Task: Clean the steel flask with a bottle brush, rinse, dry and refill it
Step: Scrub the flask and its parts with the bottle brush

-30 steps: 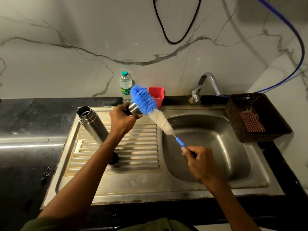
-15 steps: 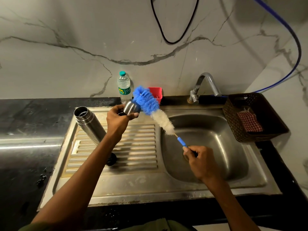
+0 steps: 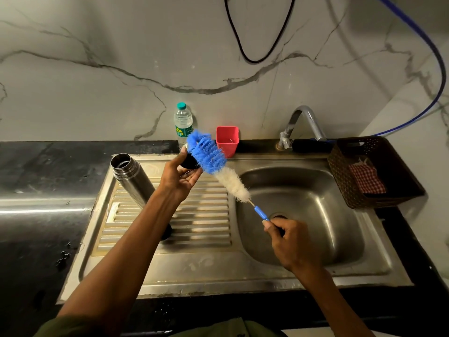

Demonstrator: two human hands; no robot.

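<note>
At a steel sink, a person's left hand, palm up with fingers curled, holds the flask's cap while the blue head of a bottle brush presses against it. The right hand grips the brush's handle over the basin. The open steel flask stands on the ribbed drainboard, partly hidden behind the left forearm. A water bottle, red cup and tap line the marble wall; a brown basket holds a checked cloth.
</note>
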